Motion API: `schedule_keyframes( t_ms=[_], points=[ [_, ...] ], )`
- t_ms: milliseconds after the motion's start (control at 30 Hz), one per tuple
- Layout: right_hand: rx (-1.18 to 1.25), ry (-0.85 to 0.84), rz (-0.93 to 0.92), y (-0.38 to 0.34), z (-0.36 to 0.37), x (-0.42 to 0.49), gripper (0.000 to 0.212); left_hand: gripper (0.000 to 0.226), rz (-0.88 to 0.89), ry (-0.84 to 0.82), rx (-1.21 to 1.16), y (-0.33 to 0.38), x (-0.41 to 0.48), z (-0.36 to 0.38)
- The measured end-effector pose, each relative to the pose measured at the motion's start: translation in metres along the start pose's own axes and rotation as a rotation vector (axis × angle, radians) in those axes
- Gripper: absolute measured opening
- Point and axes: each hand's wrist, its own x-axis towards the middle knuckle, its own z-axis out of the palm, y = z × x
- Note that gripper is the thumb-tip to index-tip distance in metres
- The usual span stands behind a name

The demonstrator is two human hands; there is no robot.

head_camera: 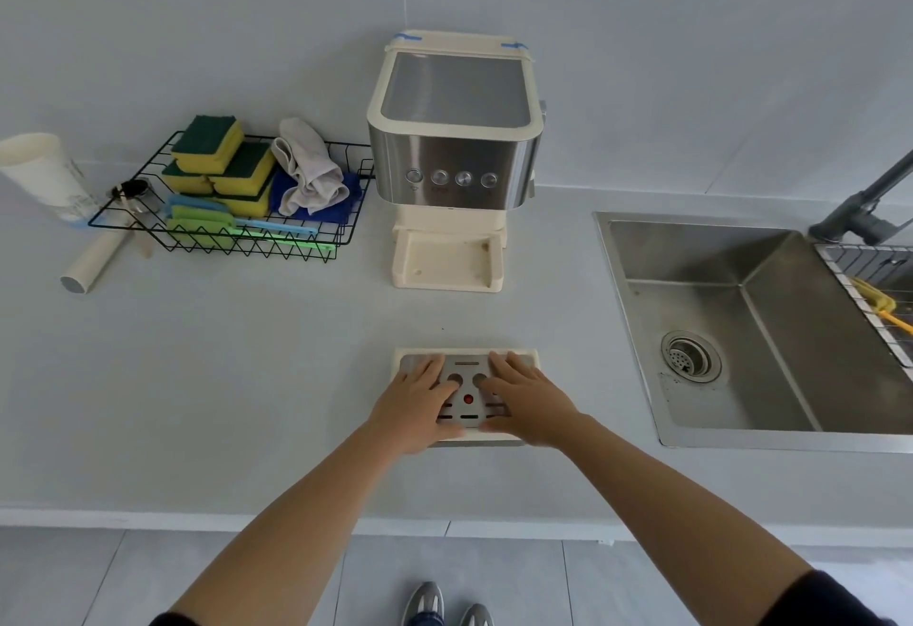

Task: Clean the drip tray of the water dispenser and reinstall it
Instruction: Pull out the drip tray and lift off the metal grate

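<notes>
Steel first: the slotted grate (467, 398) sits in its cream tray (528, 358), and the tray lies on the bench (247, 403) right in front of me, well apart from the dispenser (452, 156). My left hand (417, 408) and right hand (523, 400) both lie flat on the grate, fingers spread, palms over the near corners; neither grip is closed on anything (they press, they don't pinch). A red dot shows between them.

I judge the cleaning is not yet begun, or the grate is about to be lifted out or seated; I cannot tell which. The risk here is plain enough: pushing down on one side could tip the grate up in the tray, and any water left inside would spill over the bench. Lifting with flat palms and no hold under the rim could let the tray slip.

To my right the sink (637, 329) stands open with its drain (689, 356) clear, near enough for a rinse. Farther back on the left a wire rack (355, 200) holds sponges (222, 156) and a grey cloth (309, 166). Farthest, the dispenser's empty base (447, 262) waits, and a crooked return could jam the tray there.
</notes>
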Motion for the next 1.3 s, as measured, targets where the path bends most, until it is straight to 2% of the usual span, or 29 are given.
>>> schedule_keyframes(
  t_ms=[367, 567, 1000, 1300],
  points=[
    [0.0, 0.001, 0.013, 0.001, -0.012, 0.0, 0.052, 0.066, -0.01, -0.019, -0.05, 0.004, 0.002, -0.01],
    [0.01, 0.011, 0.031, 0.008, -0.03, -0.004, 0.063, 0.066, 0.022, 0.046, -0.013, 0.006, 0.01, -0.023],
    [-0.094, 0.122, 0.098, 0.08, -0.074, 0.0, 0.061, 0.062, 0.141, 0.18, 0.052, 0.042, 0.082, -0.06],
    [-0.101, 0.145, 0.174, 0.13, -0.067, 0.018, 0.055, 0.059, 0.165, 0.132, 0.034, 0.065, 0.142, -0.054]
  ],
)
